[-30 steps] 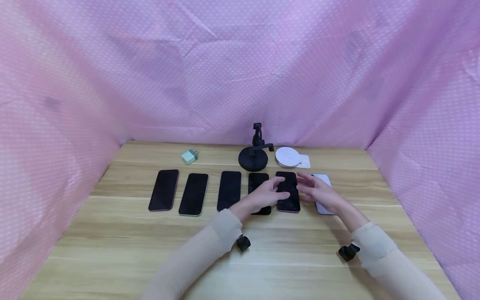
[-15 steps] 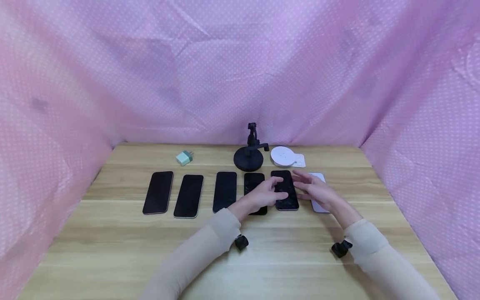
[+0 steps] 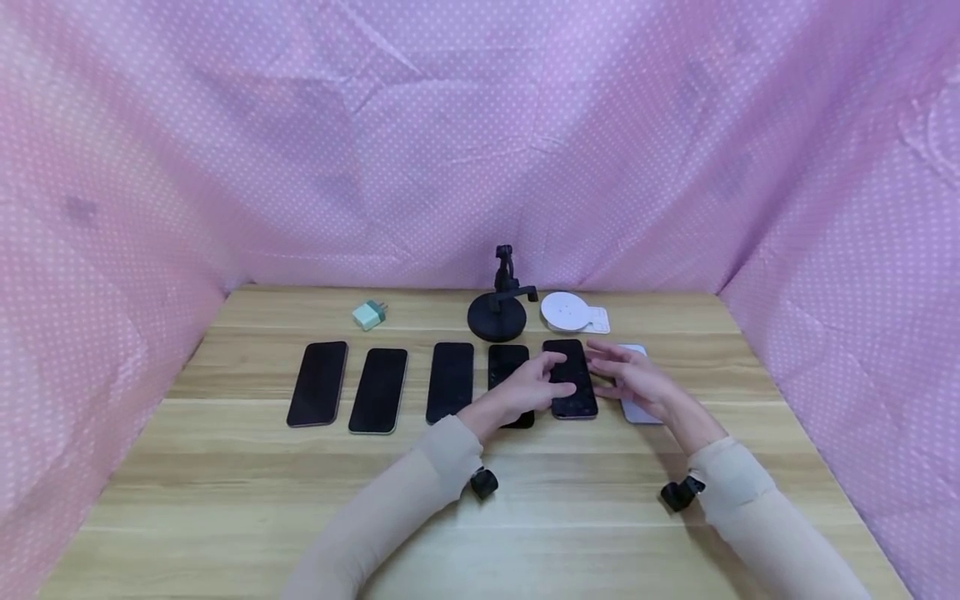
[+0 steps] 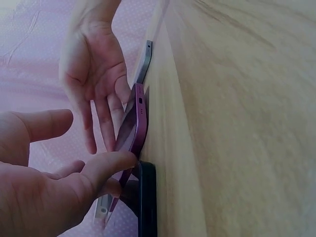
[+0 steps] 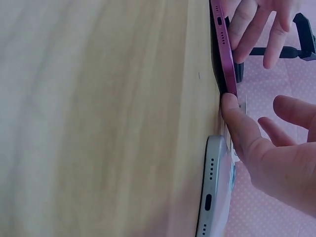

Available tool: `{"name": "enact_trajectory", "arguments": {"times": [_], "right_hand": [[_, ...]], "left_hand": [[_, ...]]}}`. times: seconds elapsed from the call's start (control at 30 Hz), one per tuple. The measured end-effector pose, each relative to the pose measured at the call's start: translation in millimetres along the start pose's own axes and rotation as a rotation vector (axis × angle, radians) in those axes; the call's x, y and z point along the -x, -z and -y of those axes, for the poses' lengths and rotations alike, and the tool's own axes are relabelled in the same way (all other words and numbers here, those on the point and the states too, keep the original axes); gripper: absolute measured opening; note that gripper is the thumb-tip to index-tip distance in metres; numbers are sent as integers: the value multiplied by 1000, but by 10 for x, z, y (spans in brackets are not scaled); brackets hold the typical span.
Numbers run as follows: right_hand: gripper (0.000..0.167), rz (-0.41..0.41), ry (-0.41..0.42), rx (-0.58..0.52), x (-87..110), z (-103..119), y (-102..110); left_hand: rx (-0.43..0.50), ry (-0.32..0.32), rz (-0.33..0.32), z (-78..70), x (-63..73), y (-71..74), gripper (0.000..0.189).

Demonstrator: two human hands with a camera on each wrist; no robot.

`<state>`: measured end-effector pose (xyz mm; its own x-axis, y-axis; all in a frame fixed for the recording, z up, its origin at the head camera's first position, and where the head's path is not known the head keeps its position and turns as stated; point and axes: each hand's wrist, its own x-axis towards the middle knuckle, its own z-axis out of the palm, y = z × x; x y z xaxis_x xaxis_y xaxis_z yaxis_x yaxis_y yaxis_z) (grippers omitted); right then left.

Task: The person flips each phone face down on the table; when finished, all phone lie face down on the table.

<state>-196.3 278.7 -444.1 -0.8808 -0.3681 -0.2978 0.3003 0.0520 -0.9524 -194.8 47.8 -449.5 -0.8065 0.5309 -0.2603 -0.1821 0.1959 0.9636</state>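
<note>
In the head view my left hand (image 3: 528,387) is at the left side of a dark-screened phone (image 3: 579,404), its thumb and forefinger reaching over the screen. At the phone's right edge is my right hand (image 3: 636,379), fingers spread. The left wrist view shows the phone's purple frame (image 4: 141,106), with a left-hand digit at its edge. A right-hand digit (image 5: 232,106) meets the opposite edge in the right wrist view. Beneath my right hand lies a pale phone (image 3: 639,413), face down. My left wrist partly hides another black phone (image 3: 507,364).
Farther left lie more phones: one beside the left wrist (image 3: 450,379), a pale-edged phone (image 3: 378,392) and a dark phone (image 3: 318,383). Behind the row stand a green plug adapter (image 3: 369,314), a black stand (image 3: 497,318) and a white disc (image 3: 566,312). Pink cloth (image 3: 480,150) surrounds the table (image 3: 570,533).
The head view has shifted a little. My left hand has moved slightly right, and the near end of the purple-framed phone has swung slightly right with it. The other phones keep their places.
</note>
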Motion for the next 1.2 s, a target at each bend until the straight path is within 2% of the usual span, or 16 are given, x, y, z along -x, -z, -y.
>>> {"name": "enact_trajectory", "arguments": {"times": [0.17, 0.43, 0.67, 0.8, 0.97, 1.2], "right_hand": [[62, 21, -6, -41, 9, 13, 52], [60, -17, -31, -143, 67, 25, 123], [57, 47, -15, -193, 63, 9, 136], [56, 67, 8, -207, 71, -10, 130], [55, 79, -11, -226, 103, -45, 139], [55, 85, 19, -257, 77, -4, 94]], "left_hand": [[35, 3, -11, 7, 1, -11, 60], [77, -6, -18, 7, -16, -56, 59], [186, 29, 9, 0, -25, -74, 63], [208, 30, 19, -15, -32, -82, 64], [245, 51, 42, -43, -36, -103, 65], [287, 37, 27, -104, -54, -84, 65]]}}
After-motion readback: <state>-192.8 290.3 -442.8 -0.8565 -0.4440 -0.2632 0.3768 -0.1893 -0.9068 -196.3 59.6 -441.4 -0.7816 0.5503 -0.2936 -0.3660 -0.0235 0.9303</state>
